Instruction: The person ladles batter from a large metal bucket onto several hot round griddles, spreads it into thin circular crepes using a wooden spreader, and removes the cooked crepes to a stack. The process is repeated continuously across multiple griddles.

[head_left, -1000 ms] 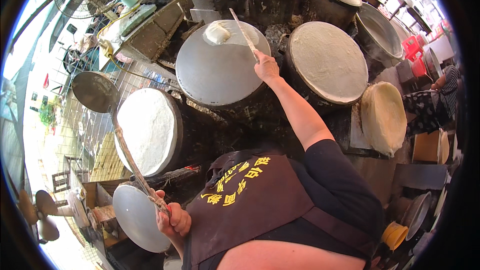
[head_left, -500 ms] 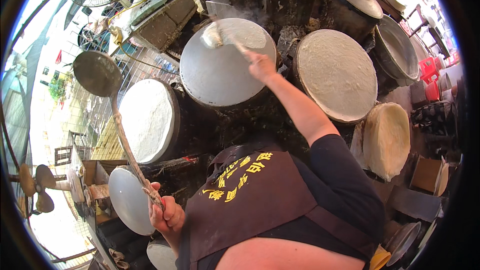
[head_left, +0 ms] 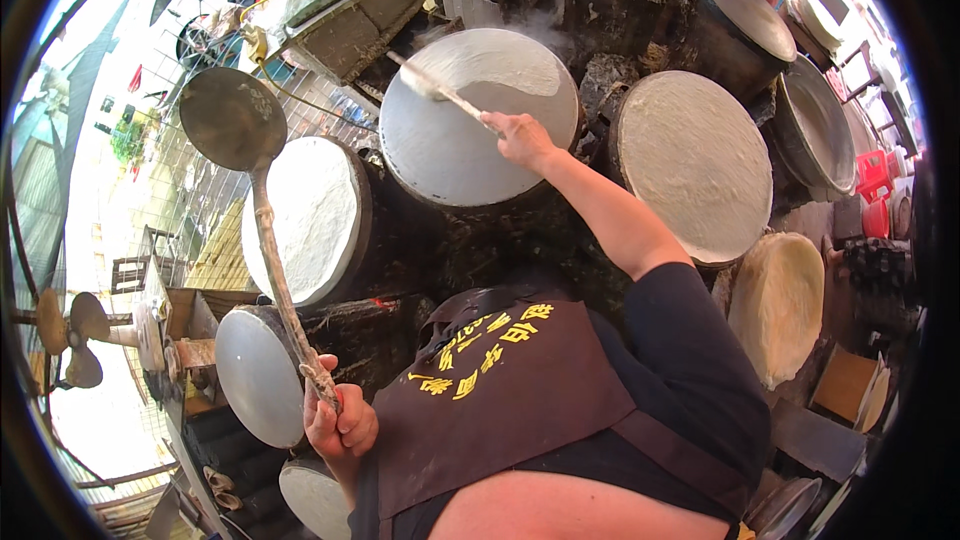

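Note:
My left hand (head_left: 340, 420) is closed round the wooden handle of a long ladle (head_left: 233, 120), whose dark round bowl is raised at the left. My right hand (head_left: 524, 142) grips a thin wooden-handled spreader (head_left: 440, 90) over the round grey griddle (head_left: 455, 162) ahead of me. White batter (head_left: 515, 62) coats the far part of that griddle; its near part is bare metal. The spreader's head is hard to make out against the batter, near the griddle's far left side. Beneath the ladle's handle stands another griddle covered with a white batter sheet (head_left: 305, 220).
A batter-covered griddle (head_left: 695, 165) stands to the right, beside a pale folded sheet (head_left: 778, 310). Bare round griddles (head_left: 258, 375) are at the lower left. A large metal pot (head_left: 815, 130) is at the far right, and a bladed fan (head_left: 75, 338) at the left edge.
The batter reaches further left along the griddle's far edge. My right hand and spreader have shifted slightly, and the ladle's bowl sits higher and further right in view.

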Demonstrator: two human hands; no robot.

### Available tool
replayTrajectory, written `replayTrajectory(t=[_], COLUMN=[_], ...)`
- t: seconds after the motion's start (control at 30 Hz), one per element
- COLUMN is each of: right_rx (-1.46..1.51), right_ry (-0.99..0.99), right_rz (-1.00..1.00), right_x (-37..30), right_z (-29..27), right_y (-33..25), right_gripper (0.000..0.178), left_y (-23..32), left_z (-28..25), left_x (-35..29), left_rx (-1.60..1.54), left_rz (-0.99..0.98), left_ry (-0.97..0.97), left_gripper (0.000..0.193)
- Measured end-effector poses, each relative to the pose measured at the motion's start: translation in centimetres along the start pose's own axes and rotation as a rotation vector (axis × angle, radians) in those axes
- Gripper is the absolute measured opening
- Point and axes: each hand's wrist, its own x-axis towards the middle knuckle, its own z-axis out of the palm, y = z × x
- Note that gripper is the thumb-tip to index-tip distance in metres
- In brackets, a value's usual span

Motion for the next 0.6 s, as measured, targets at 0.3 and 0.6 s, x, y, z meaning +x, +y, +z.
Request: replayTrajectory(t=[0.3, 0.6], right_rx=[-0.144, -0.044], right_ry=[-0.096, 0.049], right_rz=[0.057, -0.105], right_x=[2.9, 5.4], right_z=[-4.3, -5.4], right_y=[1.4, 8.6], right_gripper=[0.059, 0.053], left_y=[-0.2, -1.0], left_z=[1.2, 2.5], left_x=[0.1, 0.6], left_rx=[-0.023, 0.01], left_rz=[0.001, -0.002], left_ry=[0.008, 0.019], left_gripper=[0.054, 0.054])
